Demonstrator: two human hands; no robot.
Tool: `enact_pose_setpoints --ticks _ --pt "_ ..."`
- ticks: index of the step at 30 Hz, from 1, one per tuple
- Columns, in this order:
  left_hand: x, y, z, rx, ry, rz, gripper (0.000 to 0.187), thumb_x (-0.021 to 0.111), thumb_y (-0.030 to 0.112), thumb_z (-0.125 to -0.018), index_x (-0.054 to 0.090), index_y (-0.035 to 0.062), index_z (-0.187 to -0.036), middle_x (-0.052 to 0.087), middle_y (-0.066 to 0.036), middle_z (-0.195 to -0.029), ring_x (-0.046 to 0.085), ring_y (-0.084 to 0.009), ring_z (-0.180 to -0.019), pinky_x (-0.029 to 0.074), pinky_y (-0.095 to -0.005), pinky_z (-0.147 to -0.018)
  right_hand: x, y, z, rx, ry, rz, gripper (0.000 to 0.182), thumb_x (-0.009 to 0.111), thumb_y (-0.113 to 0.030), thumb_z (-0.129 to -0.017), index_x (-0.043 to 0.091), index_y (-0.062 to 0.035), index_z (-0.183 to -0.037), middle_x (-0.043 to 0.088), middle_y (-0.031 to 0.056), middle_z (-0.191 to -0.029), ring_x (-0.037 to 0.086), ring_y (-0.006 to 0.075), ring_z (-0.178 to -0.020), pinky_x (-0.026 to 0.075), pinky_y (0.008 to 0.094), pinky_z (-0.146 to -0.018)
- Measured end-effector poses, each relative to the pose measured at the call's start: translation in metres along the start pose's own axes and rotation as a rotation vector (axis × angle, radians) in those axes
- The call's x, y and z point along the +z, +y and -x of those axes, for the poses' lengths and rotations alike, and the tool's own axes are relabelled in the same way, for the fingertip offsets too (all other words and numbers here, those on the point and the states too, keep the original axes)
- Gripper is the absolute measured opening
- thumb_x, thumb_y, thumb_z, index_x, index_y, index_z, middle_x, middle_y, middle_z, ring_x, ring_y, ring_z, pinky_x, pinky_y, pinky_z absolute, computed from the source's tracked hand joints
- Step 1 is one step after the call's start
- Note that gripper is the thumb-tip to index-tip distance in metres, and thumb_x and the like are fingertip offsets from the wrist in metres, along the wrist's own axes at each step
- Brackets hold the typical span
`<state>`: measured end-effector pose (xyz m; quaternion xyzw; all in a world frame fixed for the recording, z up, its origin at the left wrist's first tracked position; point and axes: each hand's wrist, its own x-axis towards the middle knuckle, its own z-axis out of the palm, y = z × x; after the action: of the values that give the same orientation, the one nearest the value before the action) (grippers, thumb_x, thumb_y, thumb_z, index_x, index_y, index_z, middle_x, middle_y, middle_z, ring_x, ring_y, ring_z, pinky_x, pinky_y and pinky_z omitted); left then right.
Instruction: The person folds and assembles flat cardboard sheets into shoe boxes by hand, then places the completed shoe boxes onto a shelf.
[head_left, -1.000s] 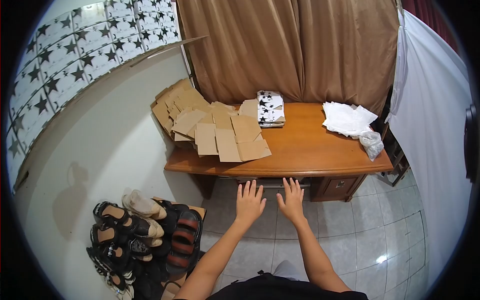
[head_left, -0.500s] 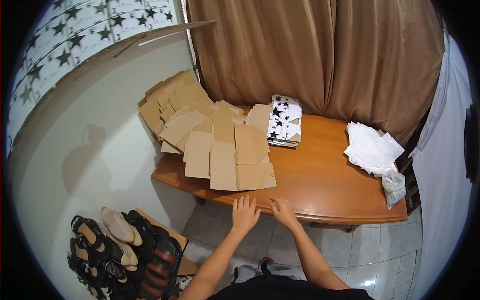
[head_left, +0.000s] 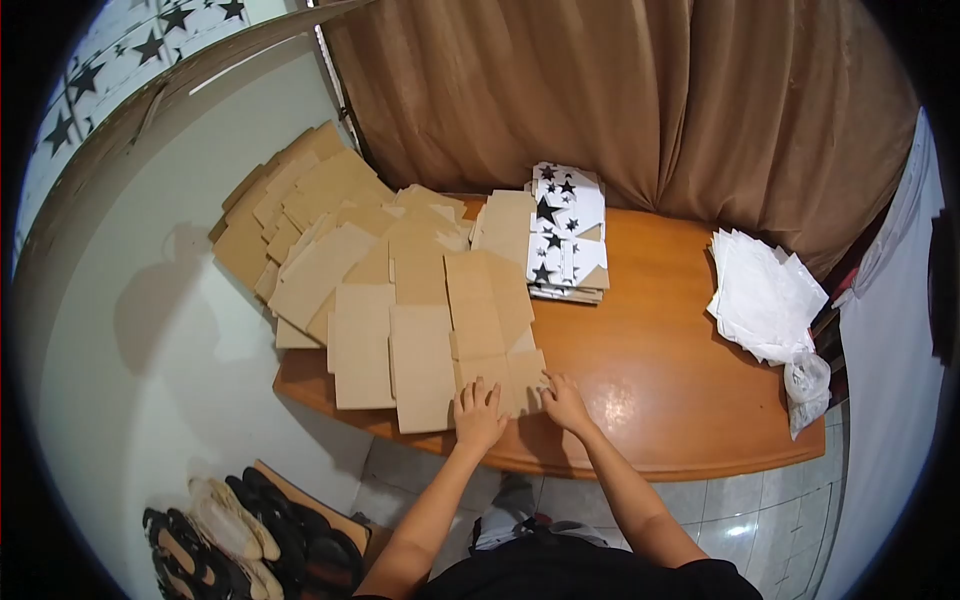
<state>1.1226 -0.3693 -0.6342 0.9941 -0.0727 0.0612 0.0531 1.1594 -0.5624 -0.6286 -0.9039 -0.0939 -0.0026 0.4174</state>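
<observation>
Flat brown cardboard box blanks [head_left: 425,350] lie overlapping across the left part of the wooden table. My left hand [head_left: 481,416] rests with spread fingers on the lower edge of the nearest creased blank [head_left: 477,305]. At the right edge of that same blank is my right hand [head_left: 567,404], its fingers apart and the fingertips at the cardboard's border. Neither hand has closed around the cardboard. Behind the blanks stands a stack of white cardboard pieces printed with black stars [head_left: 566,235].
The wooden table [head_left: 660,400] has a curved front edge. On its right lie white sheets [head_left: 765,295] and a clear plastic bag [head_left: 806,385]. A brown curtain [head_left: 520,90] hangs behind, a wall [head_left: 130,270] stands left, and shoes [head_left: 225,530] sit at lower left.
Both hands, held before the table's front edge earlier, now reach the nearest cardboard blank. My view has shifted closer, and the nearest blank lies slightly turned.
</observation>
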Motion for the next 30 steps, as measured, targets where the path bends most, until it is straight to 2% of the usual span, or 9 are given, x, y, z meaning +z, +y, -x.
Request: enact_pose_setpoints --ticks 4,7,11,13,16,19,22,25,30 --pt "0.005 -0.029 -0.040 -0.027 0.019 -0.014 0.062 0.059 0.044 -0.081 0.045 0.0142 -0.134 0.031 -0.017 -0.142 0.027 -0.0340 -0.132 0.019 -0.0558 -0.106 0.031 0.029 -0.074 0.090 0.098 -0.093 0.046 0.053 -0.017 -0.087 0.045 0.0049 -0.126 0.056 0.0253 -0.110 0.053 0.0352 -0.110 0.044 0.0381 -0.090" --pt "0.011 -0.046 -0.058 -0.048 -0.015 -0.026 0.065 0.054 0.046 -0.084 0.038 0.0135 -0.139 0.026 -0.019 -0.145 0.022 -0.0356 -0.134 0.015 -0.0565 -0.107 0.035 0.026 -0.107 0.355 -0.011 -0.353 0.042 0.051 -0.016 -0.089 0.047 0.0055 -0.125 0.061 0.0196 -0.103 0.058 0.0285 -0.101 0.045 0.0347 -0.087" --pt "0.024 -0.057 -0.064 -0.047 0.061 -0.003 0.063 0.054 0.046 -0.085 0.041 0.0131 -0.137 0.028 -0.019 -0.144 0.025 -0.0365 -0.133 0.016 -0.0577 -0.107 0.054 0.052 -0.130 0.416 -0.133 -0.483 0.027 0.051 -0.016 -0.091 0.056 0.0031 -0.110 0.061 0.0068 -0.091 0.056 0.0154 -0.084 0.044 0.0276 -0.077" --pt "0.019 -0.057 -0.067 -0.047 0.051 0.022 0.064 0.053 0.046 -0.085 0.040 0.0121 -0.137 0.027 -0.021 -0.144 0.024 -0.0371 -0.133 0.015 -0.0580 -0.107 0.026 0.022 -0.132 0.513 -0.248 -0.561 0.021 0.052 -0.016 -0.092 0.059 0.0010 -0.101 0.059 0.0017 -0.087 0.052 0.0096 -0.078 0.042 0.0242 -0.072" --pt "0.014 -0.054 -0.076 -0.085 0.050 0.132 0.065 0.051 0.046 -0.087 0.037 0.0084 -0.138 0.024 -0.023 -0.144 0.023 -0.0383 -0.133 0.014 -0.0586 -0.107 0.012 0.014 -0.129 0.393 -0.231 -0.743 0.017 0.053 -0.019 -0.093 0.058 -0.0023 -0.092 0.055 -0.0023 -0.081 0.046 0.0061 -0.074 0.039 0.0212 -0.067" --pt "0.009 -0.050 -0.088 -0.083 0.105 0.337 0.066 0.049 0.045 -0.089 0.034 0.0050 -0.139 0.022 -0.026 -0.144 0.021 -0.0395 -0.134 0.012 -0.0591 -0.107 -0.012 -0.006 -0.120 0.349 -0.112 -0.750 0.020 0.050 -0.018 -0.095 0.060 -0.0004 -0.097 0.058 0.0001 -0.084 0.049 0.0082 -0.076 0.041 0.0234 -0.068" --pt "-0.004 -0.035 -0.099 -0.081 0.076 0.346 0.065 0.048 0.045 -0.090 0.033 0.0040 -0.139 0.022 -0.025 -0.144 0.020 -0.0398 -0.134 0.011 -0.0591 -0.107 -0.026 0.005 -0.109 0.304 -0.039 -0.679 0.018 0.051 -0.019 -0.094 0.057 -0.0025 -0.092 0.055 -0.0022 -0.082 0.046 0.0063 -0.074 0.040 0.0224 -0.068" --pt "-0.001 -0.018 -0.107 -0.077 0.020 0.301 0.066 0.048 0.045 -0.090 0.033 0.0042 -0.139 0.022 -0.025 -0.144 0.020 -0.0393 -0.134 0.011 -0.0593 -0.107 -0.027 0.022 -0.104 0.285 -0.003 -0.534 0.018 0.050 -0.017 -0.094 0.057 -0.0008 -0.092 0.057 0.0013 -0.084 0.050 0.0098 -0.077 0.041 0.0251 -0.070" --pt "0.019 -0.001 -0.122 -0.081 0.037 0.229 0.065 0.049 0.046 -0.089 0.035 0.0059 -0.138 0.023 -0.023 -0.144 0.020 -0.0387 -0.134 0.012 -0.0599 -0.107 0.013 0.044 -0.118 0.261 0.015 -0.232 0.022 0.053 -0.019 -0.089 0.059 0.0020 -0.094 0.063 0.0180 -0.086 0.060 0.0277 -0.080 0.046 0.0361 -0.072"
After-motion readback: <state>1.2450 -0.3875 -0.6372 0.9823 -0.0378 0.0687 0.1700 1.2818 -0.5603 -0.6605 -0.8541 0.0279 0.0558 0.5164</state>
